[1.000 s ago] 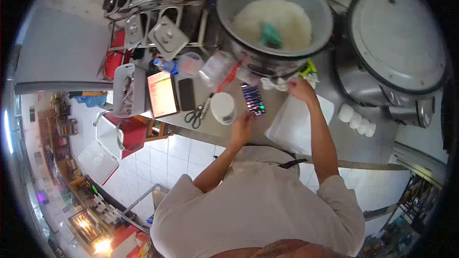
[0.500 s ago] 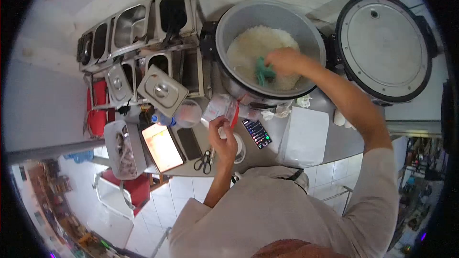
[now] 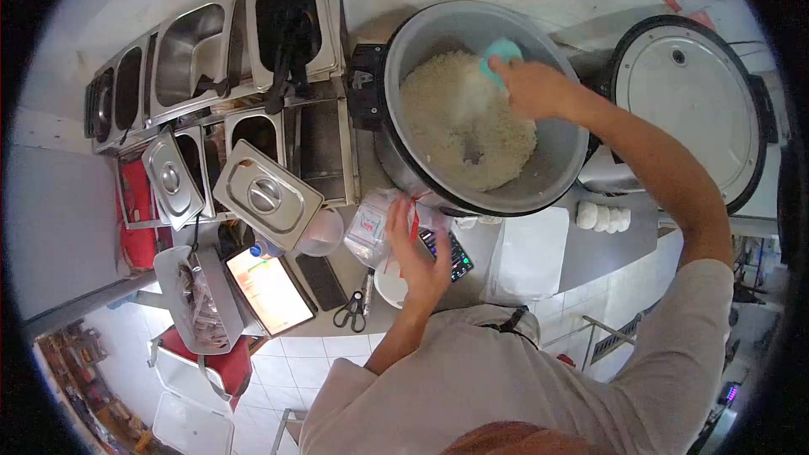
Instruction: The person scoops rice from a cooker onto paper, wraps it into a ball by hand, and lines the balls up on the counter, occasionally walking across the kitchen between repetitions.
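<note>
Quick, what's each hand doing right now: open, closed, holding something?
Left hand: open, fingers extended, beside the clear plastic bag; whether they touch cannot be told.
Right hand: closed, holding the turquoise scoop.

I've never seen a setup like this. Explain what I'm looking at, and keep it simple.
There is no robot here: the two bare hands belong to a person wearing a camera on the head. It looks forward and down, so you see their own arms and shirt from above, in a wide, rounded view.

The right hand holds a turquoise utensil, probably a scoop, over the rice in a large pot. The left hand is open beside a clear plastic bag; whether they touch is hard to tell.

On the counter also lie a glowing tablet, scissors, a phone with its screen lit, and white sheets.
</note>
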{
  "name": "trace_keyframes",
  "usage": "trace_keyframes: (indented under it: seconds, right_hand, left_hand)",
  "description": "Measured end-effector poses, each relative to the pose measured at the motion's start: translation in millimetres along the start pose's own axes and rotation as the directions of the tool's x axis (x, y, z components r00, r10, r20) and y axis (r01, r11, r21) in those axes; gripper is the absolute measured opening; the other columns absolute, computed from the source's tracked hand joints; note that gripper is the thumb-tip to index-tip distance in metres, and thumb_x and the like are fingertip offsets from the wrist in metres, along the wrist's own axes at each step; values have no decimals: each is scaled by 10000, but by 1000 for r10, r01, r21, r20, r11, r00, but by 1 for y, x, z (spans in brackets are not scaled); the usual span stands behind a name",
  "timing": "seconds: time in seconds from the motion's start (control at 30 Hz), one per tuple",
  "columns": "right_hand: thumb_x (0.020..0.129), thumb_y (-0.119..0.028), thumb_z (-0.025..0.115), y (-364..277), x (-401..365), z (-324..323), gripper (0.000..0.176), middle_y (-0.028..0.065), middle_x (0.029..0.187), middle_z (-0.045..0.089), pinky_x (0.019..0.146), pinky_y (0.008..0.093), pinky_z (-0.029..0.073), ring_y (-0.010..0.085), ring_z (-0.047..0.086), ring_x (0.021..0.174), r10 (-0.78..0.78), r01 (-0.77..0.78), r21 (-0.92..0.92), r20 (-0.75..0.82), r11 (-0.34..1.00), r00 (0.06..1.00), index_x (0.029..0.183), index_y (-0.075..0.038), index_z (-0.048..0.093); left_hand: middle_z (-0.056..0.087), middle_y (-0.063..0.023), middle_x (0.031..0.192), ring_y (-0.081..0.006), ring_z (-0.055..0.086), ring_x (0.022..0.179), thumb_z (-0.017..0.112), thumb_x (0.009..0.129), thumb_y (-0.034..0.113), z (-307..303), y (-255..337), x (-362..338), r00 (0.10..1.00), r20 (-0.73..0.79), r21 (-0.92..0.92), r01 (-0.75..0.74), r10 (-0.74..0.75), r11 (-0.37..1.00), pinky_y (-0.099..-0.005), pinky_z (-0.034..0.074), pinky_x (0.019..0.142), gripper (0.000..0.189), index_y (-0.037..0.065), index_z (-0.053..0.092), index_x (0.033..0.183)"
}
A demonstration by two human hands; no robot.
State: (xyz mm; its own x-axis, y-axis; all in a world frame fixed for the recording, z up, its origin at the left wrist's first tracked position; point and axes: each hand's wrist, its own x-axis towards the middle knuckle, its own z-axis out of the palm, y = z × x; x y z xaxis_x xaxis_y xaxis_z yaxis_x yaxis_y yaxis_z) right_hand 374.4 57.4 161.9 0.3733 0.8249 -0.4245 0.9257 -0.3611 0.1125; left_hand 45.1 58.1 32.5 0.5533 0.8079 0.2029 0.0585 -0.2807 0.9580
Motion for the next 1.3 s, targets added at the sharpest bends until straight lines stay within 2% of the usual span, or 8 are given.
trace_keyframes:
  seconds: [0.27, 0.37, 0.57, 0.67, 0.73, 0.87, 1.17, 1.3]
  right_hand:
    - [869, -51, 608, 42, 39, 23, 401, 205, 967, 688, 720, 461, 595, 360, 727, 868, -326, 164, -500, -256, 850, 910, 1256, 41, 560]
    - [864, -60, 600, 26, 23, 45, 309, 188, 965, 701, 710, 430, 605, 338, 733, 854, -142, 32, -414, -239, 910, 961, 1146, 63, 623]
    - [865, -100, 620, 33, 0, 46, 184, 241, 908, 709, 740, 499, 590, 389, 726, 847, 141, -129, -67, 219, 989, 965, 934, 48, 706]
    - [912, -124, 632, 24, -6, 27, 264, 216, 973, 706, 778, 506, 601, 405, 727, 877, 142, -107, -101, 467, 989, 873, 1074, 79, 683]
    - [901, -132, 646, 37, -2, 32, 258, 209, 948, 714, 785, 491, 600, 393, 731, 874, 16, -2, -114, 127, 994, 992, 1059, 68, 689]
    - [864, -126, 681, 40, 6, 46, 267, 204, 923, 725, 808, 475, 599, 379, 735, 892, -37, -90, -402, -297, 911, 954, 1062, 52, 700]
    - [832, -110, 673, 14, -43, 31, 161, 201, 1008, 726, 820, 475, 583, 362, 730, 918, 41, 41, -259, 302, 965, 952, 933, -7, 745]
    - [821, -94, 662, 24, -31, 27, 165, 206, 984, 726, 854, 470, 571, 359, 725, 944, -29, 84, -263, 207, 961, 978, 943, -8, 733]
  left_hand:
    - [46, -289, 1662, -470, 78, 1542, 903, 743, 242, 31, 10, 2, 988, 153, 151, -56, 33, 987, -571, 158, 1228, 1225, 20, 72, 1615]
    - [27, -300, 1662, -497, 54, 1537, 923, 723, 314, 39, 8, -1, 990, 138, 195, -57, 30, 979, -599, 138, 1221, 1294, 20, 37, 1619]
    - [9, -316, 1659, -522, 63, 1526, 924, 719, 352, 51, 6, 2, 995, 85, 261, -80, 60, 962, -645, 106, 1206, 1316, 14, 25, 1618]
    - [3, -320, 1658, -524, 60, 1526, 923, 722, 353, 53, 7, 1, 994, 80, 255, -98, 80, 962, -654, 98, 1203, 1320, 2, 17, 1614]
    - [2, -319, 1659, -523, 48, 1527, 919, 726, 354, 53, 7, -1, 994, 89, 259, -78, 57, 963, -653, 96, 1204, 1320, -4, 10, 1613]
    - [-10, -306, 1665, -515, 28, 1533, 910, 740, 348, 56, 2, -2, 994, 89, 283, -83, 60, 956, -646, 69, 1209, 1306, -9, 6, 1612]
    - [-19, -291, 1671, -508, 4, 1537, 900, 751, 311, 56, 3, -2, 995, 87, 311, -68, 43, 948, -642, 55, 1213, 1297, -5, -18, 1613]
    - [-38, -287, 1672, -504, 3, 1538, 907, 741, 290, 56, 2, -1, 995, 103, 310, -47, 16, 950, -639, 56, 1214, 1318, -4, -38, 1612]
